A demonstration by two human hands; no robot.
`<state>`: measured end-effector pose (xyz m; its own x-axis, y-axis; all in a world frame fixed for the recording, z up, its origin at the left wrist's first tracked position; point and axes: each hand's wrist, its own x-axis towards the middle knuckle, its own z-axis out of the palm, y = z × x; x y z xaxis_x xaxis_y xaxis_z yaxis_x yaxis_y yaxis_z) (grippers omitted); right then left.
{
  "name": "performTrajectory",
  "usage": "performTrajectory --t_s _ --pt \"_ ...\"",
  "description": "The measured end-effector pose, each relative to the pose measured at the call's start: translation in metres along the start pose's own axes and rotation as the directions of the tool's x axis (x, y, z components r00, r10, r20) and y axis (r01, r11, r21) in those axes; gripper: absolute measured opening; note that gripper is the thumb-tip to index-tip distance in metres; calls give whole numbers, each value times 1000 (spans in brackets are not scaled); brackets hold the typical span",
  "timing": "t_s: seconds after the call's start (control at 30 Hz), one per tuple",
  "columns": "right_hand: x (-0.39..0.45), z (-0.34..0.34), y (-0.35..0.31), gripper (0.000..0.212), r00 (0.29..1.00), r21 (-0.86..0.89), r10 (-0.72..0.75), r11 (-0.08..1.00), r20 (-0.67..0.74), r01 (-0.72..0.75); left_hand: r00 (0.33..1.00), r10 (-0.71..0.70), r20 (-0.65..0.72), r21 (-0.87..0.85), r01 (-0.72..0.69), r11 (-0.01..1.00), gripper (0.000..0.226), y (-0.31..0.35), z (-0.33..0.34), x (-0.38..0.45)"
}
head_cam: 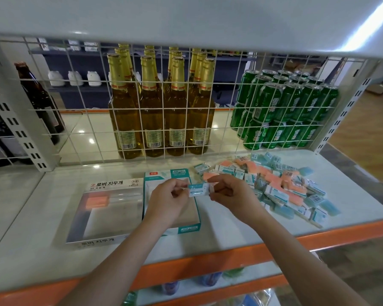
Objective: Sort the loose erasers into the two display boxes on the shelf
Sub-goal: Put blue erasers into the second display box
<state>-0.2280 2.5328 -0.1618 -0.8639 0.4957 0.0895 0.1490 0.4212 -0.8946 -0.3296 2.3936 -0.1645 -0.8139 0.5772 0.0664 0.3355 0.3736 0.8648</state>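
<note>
Both hands hold one teal-and-white eraser (198,189) above the teal display box (189,228). My left hand (166,200) pinches its left end and my right hand (228,193) pinches its right end. The teal box stands open on the shelf, much of its inside hidden by my left hand. Left of it stands the white display box (75,230) with Korean lettering, one orange eraser (96,201) lying in its far left corner. A heap of loose erasers (281,184), orange, teal and blue, lies to the right.
A white wire grid (164,102) closes the shelf's back; behind it stand golden bottles (150,107), green cans (283,107) and a dark bottle (38,96). The white shelf (42,217) has an orange front edge (208,266). Another shelf hangs close overhead.
</note>
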Motion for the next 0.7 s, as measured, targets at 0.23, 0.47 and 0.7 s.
performTrajectory --t_s 0.23,0.47,0.7 --pt "-1 0 2 29 1000 -83 3 997 10 -2 1000 -3 -6 -19 3 1000 17 -1 -2 0" --pt "-2 3 0 30 1000 -139 -19 990 12 21 1000 -27 8 -37 27 999 17 -2 -6 -3" --pt "0 7 -5 34 1000 62 3 998 -26 -2 997 -76 30 -74 78 994 8 -3 -11 -3"
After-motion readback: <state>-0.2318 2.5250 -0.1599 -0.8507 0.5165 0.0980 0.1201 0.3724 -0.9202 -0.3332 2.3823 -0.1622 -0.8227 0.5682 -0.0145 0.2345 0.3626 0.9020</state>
